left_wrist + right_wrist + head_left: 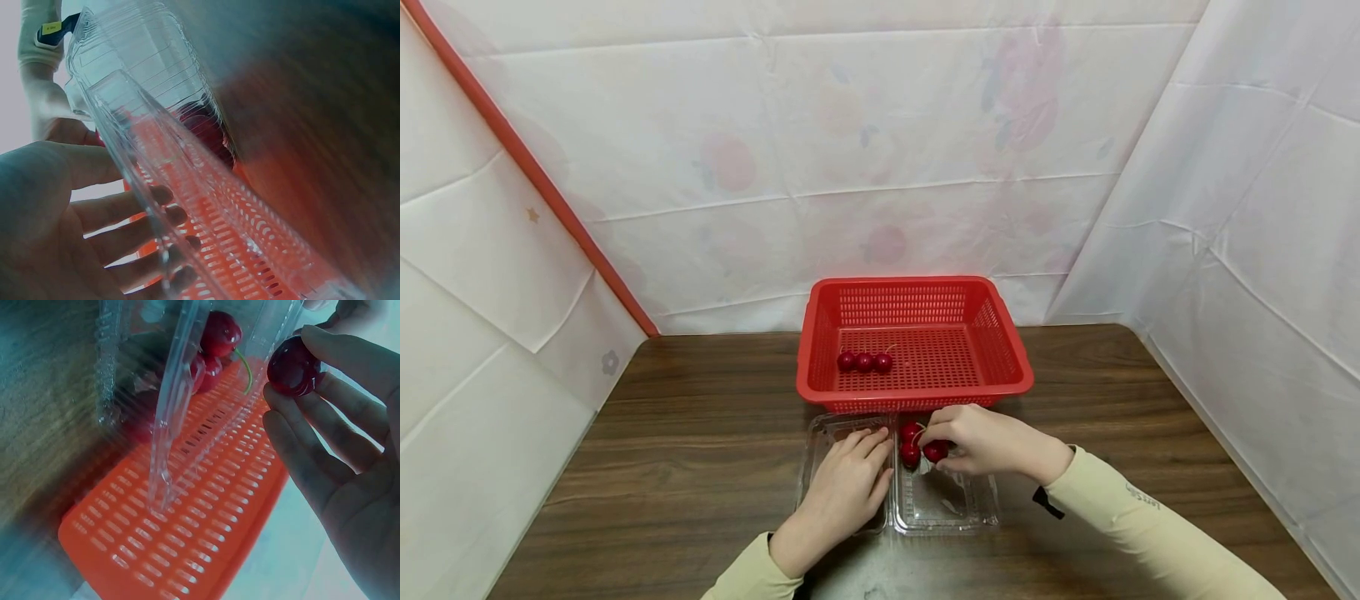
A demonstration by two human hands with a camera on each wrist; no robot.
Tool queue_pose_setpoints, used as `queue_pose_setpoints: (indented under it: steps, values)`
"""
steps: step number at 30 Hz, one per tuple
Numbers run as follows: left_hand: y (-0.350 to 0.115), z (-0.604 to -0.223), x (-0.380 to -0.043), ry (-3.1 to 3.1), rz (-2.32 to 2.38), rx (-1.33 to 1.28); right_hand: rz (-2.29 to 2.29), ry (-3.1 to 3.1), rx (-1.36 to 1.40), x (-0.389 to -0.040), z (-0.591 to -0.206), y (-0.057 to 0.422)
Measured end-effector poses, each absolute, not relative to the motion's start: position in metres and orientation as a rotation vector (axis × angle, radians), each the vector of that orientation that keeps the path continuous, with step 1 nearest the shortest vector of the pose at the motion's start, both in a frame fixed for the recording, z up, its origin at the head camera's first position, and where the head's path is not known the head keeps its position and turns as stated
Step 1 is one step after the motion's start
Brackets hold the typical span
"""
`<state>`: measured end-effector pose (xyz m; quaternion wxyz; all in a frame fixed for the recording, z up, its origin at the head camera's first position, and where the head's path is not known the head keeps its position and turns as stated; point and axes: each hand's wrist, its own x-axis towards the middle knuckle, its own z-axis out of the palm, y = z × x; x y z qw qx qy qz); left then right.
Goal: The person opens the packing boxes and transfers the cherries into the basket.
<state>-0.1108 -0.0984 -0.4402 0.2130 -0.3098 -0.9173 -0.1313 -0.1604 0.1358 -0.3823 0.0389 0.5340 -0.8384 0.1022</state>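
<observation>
A clear plastic clamshell box lies opened out on the table, its two halves side by side. My left hand rests on the left half, fingers extended over its rim; in the left wrist view those fingers press lightly along the plastic edge. Over the right half, my right hand pinches a dark red cherry between thumb and fingers. Beside it, several cherries sit in the far left corner of that half. A green stem shows on one cherry in the right wrist view.
A red perforated basket stands just behind the box, with three cherries in a row inside it. Brown wood-grain table surrounds both. White patterned sheeting walls off the back and both sides.
</observation>
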Motion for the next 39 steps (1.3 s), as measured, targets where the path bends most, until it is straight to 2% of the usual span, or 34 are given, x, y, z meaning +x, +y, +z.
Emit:
queue_pose_setpoints:
  steps: [39]
  values:
    - [-0.098, -0.439, -0.110, -2.577, -0.364, -0.853, 0.352, -2.566, 1.494, -0.167, -0.348, 0.144]
